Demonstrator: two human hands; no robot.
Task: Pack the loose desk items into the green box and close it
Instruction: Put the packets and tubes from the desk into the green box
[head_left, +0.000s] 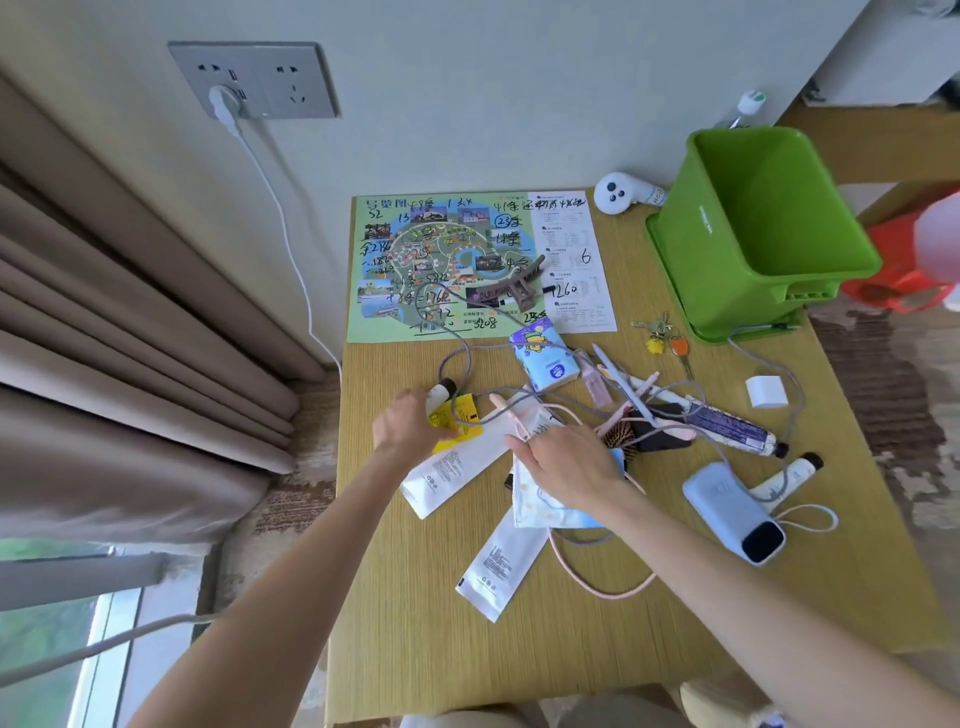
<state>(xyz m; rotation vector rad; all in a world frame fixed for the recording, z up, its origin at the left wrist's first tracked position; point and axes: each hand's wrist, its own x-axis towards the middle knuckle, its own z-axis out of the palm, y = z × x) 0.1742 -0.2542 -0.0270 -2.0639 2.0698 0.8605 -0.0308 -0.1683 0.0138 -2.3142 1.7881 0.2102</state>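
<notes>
The green box (763, 234) stands open and empty at the desk's back right, tilted on its lid. My left hand (410, 428) rests on a yellow tube (457, 421) beside a grey cable (462, 358). My right hand (563, 462) presses flat on a white and blue packet (545, 506) in the middle of a pile. Around it lie two white sachets (452, 467), a tissue pack (543, 358), pens (623, 387), a purple tube (732, 428), a hairbrush (618, 436), a blue power bank (732, 512) and a pink cable (597, 587).
A printed map (447, 265) with a brown hair claw (511, 291) covers the desk's back. Keys (662, 335), a white charger cube (766, 392) and a white round device (618, 193) lie near the box. Curtains hang at left; a wall socket holds a plug.
</notes>
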